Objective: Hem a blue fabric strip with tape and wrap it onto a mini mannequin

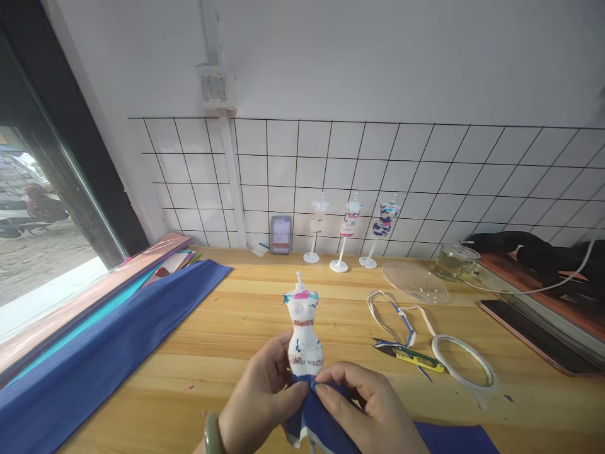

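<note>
A small white dress-form mannequin point(302, 315) stands upright at the near middle of the table, with coloured patches on its chest, waist and hips. Blue crepe-like material point(321, 422) wraps its lower hips and hangs below like a skirt with a pale lower edge. My left hand point(265, 384) is around the form's left side, its thumb pressing on the blue material. From the other side, my right hand point(359, 397) pinches the top edge of the same material between thumb and fingers. The form's stand is mostly hidden beneath the skirt.
Yellow-handled thread snips point(416, 359) and a roll of white tape point(466, 359) lie at right, near a phone point(534, 334). Three more mannequins point(350, 221) stand along the wall beside a propped phone point(281, 234). Folded blue sheets point(118, 353) cover the left side. A glass cup point(456, 260) stands back right.
</note>
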The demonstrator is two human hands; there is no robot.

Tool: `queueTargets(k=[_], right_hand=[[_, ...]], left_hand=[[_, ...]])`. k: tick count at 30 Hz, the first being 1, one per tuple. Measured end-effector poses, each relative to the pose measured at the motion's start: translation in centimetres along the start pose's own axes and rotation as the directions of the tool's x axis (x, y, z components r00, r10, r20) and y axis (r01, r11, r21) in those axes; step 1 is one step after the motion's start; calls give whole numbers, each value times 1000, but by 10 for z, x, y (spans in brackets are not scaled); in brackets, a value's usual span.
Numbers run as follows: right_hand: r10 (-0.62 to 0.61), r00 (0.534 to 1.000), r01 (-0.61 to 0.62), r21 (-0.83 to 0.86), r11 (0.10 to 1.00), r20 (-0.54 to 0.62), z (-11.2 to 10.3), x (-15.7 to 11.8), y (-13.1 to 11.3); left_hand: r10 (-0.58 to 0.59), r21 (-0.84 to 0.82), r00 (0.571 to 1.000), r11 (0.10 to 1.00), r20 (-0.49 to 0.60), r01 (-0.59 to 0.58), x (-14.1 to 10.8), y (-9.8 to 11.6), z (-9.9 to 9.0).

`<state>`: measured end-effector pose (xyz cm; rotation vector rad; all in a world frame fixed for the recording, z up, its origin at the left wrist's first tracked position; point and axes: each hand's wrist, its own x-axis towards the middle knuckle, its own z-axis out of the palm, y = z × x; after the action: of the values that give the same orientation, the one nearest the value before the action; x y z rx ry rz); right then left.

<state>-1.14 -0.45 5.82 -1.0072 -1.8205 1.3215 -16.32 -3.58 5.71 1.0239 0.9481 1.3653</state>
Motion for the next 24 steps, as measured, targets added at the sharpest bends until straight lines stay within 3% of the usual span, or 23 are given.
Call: queueTargets(k=[15,24], right_hand=[[18,997,-20,-35,999,-74,4,2,5],[9,999,-8,26,1000,-42,5,1,0]], left_hand=[[-1,9,999,1000,34,1,-2,-7,-6],[-26,-43,1000,999,16,27,-5,4,-1]])
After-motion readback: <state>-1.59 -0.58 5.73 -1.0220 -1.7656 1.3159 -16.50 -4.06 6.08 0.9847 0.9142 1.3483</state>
